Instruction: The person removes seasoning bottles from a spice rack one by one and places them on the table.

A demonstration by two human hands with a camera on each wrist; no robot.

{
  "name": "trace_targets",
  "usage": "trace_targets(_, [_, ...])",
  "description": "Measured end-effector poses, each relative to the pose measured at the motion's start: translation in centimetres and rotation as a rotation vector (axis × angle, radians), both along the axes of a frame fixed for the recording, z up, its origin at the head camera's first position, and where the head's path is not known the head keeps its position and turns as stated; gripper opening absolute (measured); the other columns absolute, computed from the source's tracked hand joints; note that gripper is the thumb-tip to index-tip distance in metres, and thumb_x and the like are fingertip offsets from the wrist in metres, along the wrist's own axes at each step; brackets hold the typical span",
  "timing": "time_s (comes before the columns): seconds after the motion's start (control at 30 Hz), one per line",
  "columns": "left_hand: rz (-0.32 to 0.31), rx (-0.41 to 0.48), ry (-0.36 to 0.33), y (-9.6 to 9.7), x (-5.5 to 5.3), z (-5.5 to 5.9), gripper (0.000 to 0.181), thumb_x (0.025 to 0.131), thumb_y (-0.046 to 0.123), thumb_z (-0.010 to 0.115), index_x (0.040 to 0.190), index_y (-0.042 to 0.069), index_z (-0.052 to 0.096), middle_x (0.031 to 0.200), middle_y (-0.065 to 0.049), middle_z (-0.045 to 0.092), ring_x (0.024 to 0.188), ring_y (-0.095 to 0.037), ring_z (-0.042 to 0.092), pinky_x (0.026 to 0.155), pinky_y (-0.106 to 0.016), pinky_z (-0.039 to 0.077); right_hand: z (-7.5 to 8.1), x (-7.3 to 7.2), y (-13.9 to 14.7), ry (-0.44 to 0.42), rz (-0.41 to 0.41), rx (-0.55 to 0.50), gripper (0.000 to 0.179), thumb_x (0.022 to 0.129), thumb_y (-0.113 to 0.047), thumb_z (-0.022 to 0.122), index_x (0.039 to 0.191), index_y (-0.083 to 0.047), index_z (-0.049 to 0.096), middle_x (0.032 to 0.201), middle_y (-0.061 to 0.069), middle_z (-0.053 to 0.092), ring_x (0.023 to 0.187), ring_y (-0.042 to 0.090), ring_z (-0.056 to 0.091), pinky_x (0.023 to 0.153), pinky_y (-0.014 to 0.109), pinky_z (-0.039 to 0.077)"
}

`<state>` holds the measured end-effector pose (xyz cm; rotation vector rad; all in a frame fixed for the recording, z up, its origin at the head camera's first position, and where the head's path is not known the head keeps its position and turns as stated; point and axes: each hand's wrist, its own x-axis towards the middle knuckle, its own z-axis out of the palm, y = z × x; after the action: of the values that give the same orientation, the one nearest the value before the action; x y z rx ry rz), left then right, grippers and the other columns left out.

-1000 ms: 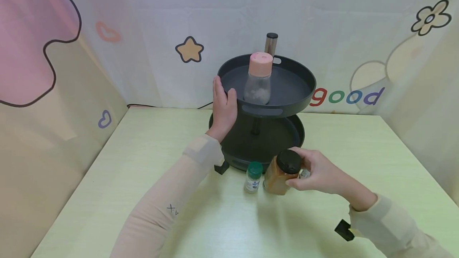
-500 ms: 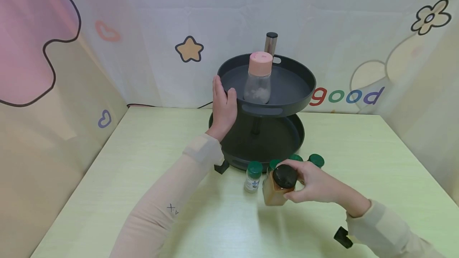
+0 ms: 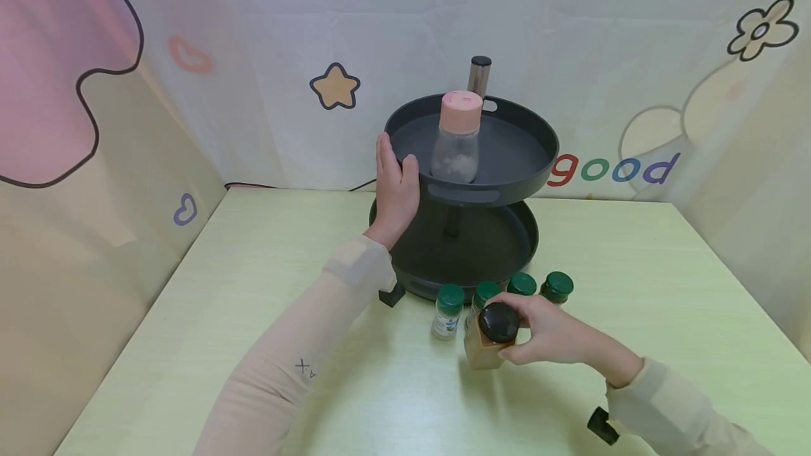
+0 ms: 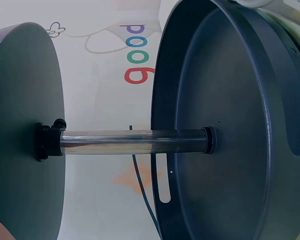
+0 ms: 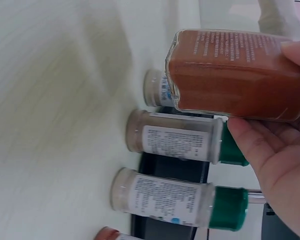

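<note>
My right hand (image 3: 548, 329) grips a square glass spice jar (image 3: 484, 350) with a black lid, full of reddish-brown powder. In the right wrist view the jar (image 5: 235, 75) is held above the table, its base apart from the surface. Behind it stand several small green-capped spice bottles (image 3: 447, 315) in a row. My left hand (image 3: 398, 192) rests with straight fingers against the left rim of the upper tray (image 3: 513, 146) of a dark two-tier stand. On that tray is a pink-capped clear shaker (image 3: 457, 150) with pale contents.
The lower tray (image 3: 456, 266) sits behind the bottle row, joined to the upper one by a metal post (image 4: 110, 142). A patterned cloth (image 3: 279, 76) hangs behind the pale table (image 3: 266, 287). A thin dark cable (image 4: 145, 195) runs behind the stand.
My right hand has moved the spice jar toward me and slightly left, uncovering the green-capped bottles behind it. The left hand and the stand have stayed in place.
</note>
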<state>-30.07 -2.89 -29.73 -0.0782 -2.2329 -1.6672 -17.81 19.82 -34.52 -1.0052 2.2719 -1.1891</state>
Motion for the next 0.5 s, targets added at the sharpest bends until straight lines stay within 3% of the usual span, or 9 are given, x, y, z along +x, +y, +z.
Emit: trace_targets(0.5, [0.004,-0.007,-0.006,0.0,0.0,0.0,0.06,0.092,0.028,0.03,0.143,0.013,0.002,0.15,0.002,0.0,0.137,-0.012,0.004,0.112,-0.032,0.011,-2.6,-0.6,0.0,-0.012,-0.005,-0.004,0.039,0.072,-0.007,0.067,0.109,-0.01,0.052,0.091,0.0,0.064,0.085,0.007,0.058,0.077,0.023,0.048])
